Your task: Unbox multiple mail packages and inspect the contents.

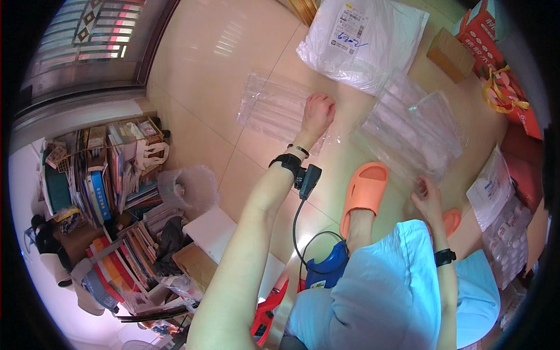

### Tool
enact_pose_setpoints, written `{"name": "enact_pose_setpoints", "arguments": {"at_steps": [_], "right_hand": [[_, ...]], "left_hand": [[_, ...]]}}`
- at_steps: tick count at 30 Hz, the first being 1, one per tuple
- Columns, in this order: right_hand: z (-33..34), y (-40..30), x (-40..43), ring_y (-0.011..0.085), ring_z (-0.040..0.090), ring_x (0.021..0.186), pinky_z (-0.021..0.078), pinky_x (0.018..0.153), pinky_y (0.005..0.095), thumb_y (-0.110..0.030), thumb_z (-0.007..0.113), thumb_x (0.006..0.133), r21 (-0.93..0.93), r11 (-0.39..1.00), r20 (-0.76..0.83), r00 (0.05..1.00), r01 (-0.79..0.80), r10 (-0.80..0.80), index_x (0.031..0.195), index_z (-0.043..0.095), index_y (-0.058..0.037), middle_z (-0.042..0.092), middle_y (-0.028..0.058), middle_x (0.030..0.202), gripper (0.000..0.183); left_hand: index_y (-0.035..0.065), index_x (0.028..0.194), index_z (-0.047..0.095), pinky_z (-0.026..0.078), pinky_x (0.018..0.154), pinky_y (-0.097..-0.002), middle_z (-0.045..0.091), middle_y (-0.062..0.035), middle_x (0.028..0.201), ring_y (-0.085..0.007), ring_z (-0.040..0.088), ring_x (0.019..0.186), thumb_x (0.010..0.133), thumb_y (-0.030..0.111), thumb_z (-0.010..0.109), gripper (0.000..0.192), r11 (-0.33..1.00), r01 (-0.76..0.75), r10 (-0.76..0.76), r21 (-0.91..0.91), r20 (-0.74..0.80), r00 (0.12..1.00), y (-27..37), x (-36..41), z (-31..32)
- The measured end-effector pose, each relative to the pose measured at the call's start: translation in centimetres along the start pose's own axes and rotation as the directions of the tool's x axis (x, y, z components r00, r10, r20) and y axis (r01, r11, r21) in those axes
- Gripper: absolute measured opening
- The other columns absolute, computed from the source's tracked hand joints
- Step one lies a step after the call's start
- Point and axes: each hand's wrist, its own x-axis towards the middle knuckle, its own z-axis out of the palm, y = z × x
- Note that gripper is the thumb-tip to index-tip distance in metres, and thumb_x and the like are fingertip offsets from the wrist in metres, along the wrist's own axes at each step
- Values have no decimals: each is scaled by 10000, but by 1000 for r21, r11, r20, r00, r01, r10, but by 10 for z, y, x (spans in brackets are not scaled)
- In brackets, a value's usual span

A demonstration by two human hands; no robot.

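Observation:
On the tiled floor lies a flat clear plastic bag (273,105), and my left hand (319,113) rests at its right end with the fingers curled. Whether the fingers pinch the plastic, I cannot tell. To the right is a heap of clear plastic bags or film (411,127). My right hand (426,194) is at its lower edge, fingers bent near the thin plastic; a hold on it is not clear. A large white shipping parcel (363,43) bearing a label touches the top of the heap. Both wrists wear black straps, the left one with a small cabled device (309,180).
A small cardboard box (450,54) and red printed boxes (481,41) stand at the upper right. A white poly mailer (491,188) lies on the right. Shelves of books (98,197) line the left, beside rolled bubble wrap (190,188). An orange slipper (365,188) is between my arms.

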Motion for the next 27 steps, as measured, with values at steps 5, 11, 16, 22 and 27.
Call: {"name": "enact_pose_setpoints", "arguments": {"at_steps": [5, 11, 16, 22, 27], "right_hand": [[7, -4, 5, 182, 485, 671, 413, 588, 284, -58, 593, 617, 140, 988, -47, 997, 62, -56, 1022, 525, -27, 501, 77, 789, 412], [21, -39, 9, 204, 477, 664, 403, 596, 296, -67, 585, 620, 118, 972, -35, 979, 205, -202, 1009, 532, -35, 496, 90, 813, 394], [33, -37, 10, 216, 487, 693, 406, 611, 295, -63, 574, 619, 82, 975, -131, 972, 207, -195, 989, 545, -36, 496, 97, 833, 372], [7, -8, 2, 227, 501, 718, 415, 628, 299, -75, 581, 599, 57, 976, -170, 966, 209, -197, 972, 546, -28, 503, 95, 850, 378], [-8, 2, -2, 238, 532, 769, 438, 671, 308, -83, 585, 608, -19, 998, -83, 995, 62, -64, 972, 537, -24, 533, 94, 909, 372]], "left_hand": [[39, 772, 622, 400, 801, -398, 568, -127, 800, -305, 520, 842, 680, 66, 613, 97, 976, 160, -165, -150, -17, 986, 19, 1, 0], [53, 867, 636, 434, 709, -374, 587, -133, 839, -288, 538, 824, 704, 149, 664, 192, 983, 60, -78, -172, -101, 992, 42, -2, 7], [80, 1055, 561, 434, 741, -370, 581, -135, 932, -297, 503, 946, 707, 240, 675, 400, 970, 27, 34, 242, -244, 969, 85, -28, -29], [36, 1009, 530, 435, 603, -335, 565, -127, 733, -232, 557, 676, 786, 197, 613, 288, 850, 526, -527, 33, 27, 849, 55, -74, -29], [-19, 731, 565, 323, 440, -285, 469, -99, 498, -148, 397, 442, 843, 164, 562, 215, 787, 477, -486, -391, 83, 870, 60, -59, -56]]}}
